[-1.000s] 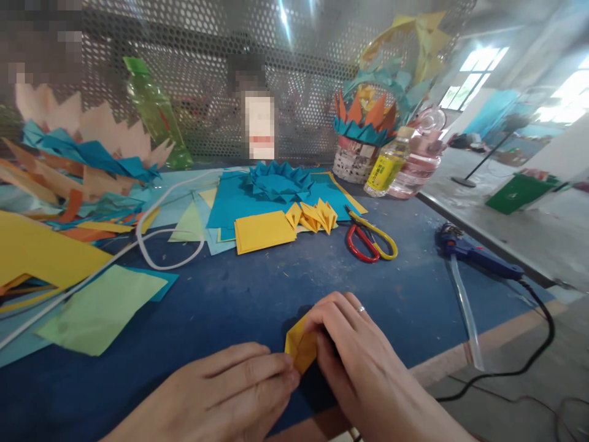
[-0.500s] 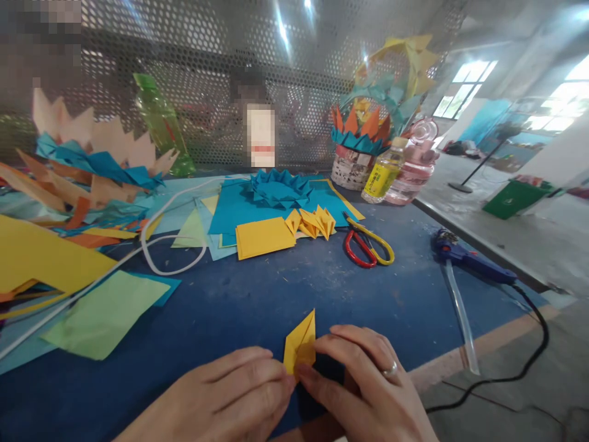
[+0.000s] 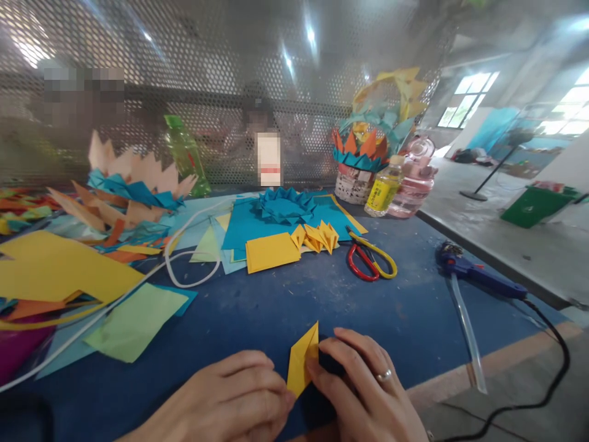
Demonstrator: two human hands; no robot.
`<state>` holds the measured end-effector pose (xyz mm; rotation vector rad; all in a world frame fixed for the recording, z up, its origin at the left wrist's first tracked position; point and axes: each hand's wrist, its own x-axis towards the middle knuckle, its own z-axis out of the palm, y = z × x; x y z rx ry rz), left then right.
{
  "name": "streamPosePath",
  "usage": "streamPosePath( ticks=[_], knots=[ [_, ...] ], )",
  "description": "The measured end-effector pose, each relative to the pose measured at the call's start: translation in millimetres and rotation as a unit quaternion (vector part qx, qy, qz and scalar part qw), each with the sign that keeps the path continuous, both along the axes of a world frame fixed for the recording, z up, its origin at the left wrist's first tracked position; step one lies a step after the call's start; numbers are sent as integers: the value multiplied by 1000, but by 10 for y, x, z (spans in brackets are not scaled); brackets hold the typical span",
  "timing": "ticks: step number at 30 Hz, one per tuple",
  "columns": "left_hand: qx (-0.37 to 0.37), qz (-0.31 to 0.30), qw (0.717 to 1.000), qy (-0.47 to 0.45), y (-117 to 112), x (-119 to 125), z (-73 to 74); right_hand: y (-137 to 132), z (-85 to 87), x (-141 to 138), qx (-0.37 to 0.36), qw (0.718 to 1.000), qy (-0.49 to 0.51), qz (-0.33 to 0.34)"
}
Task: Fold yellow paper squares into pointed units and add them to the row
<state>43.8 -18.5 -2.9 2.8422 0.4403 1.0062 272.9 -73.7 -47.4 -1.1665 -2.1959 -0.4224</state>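
A small folded piece of yellow paper (image 3: 302,361) stands between my hands near the table's front edge, one pointed corner upward. My left hand (image 3: 234,393) pinches its lower left edge, fingers pressed together. On the other side, my right hand (image 3: 368,380), with a ring on one finger, grips the right edge between thumb and fingers. Farther back lie a stack of yellow paper rectangles (image 3: 272,252) and several folded yellow pieces (image 3: 317,237). Red-and-yellow-handled scissors (image 3: 372,256) rest to their right.
A blue folded-paper ring (image 3: 285,207) sits on blue sheets at the back. To the right lies a glue gun (image 3: 478,270) with its cord. Bottles (image 3: 383,187) stand at the back right. Paper sheets (image 3: 138,322) and a white cable (image 3: 184,283) spread across the left.
The view has shifted, so table things appear lower and farther right. My right thumb has moved up along the yellow paper's right edge. Both hands stay at the paper.
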Motion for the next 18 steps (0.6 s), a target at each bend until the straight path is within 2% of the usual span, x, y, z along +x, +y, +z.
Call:
streamPosePath(
  ticks=[1, 4, 5, 11, 13, 15, 17, 18],
  knots=[
    [-3, -5, 1000, -6, 10, 24, 55, 5, -13, -4, 5, 1000, 1, -2],
    [-26, -29, 998, 52, 10, 18, 188, 29, -41, -15, 8, 1000, 2, -8],
    [-11, -52, 998, 23, 1, 0, 212, 39, -46, -16, 3, 1000, 3, -9],
    [-20, -25, 998, 45, -93, -35, 296, 60, -48, -24, -12, 998, 56, 8],
    [-40, 31, 998, 34, -108, 21, 328, 51, -57, -39, -20, 996, 88, 17],
    [-112, 132, 984, 49, -90, 98, 344, 41, -67, -55, -33, 992, 115, 26],
    [-236, 210, 943, 105, -38, 178, 348, 34, -72, -67, -44, 989, 138, 29],
    [-271, 224, 928, 127, -6, 215, 348, 32, -71, -69, -46, 987, 149, 30]
  ],
)
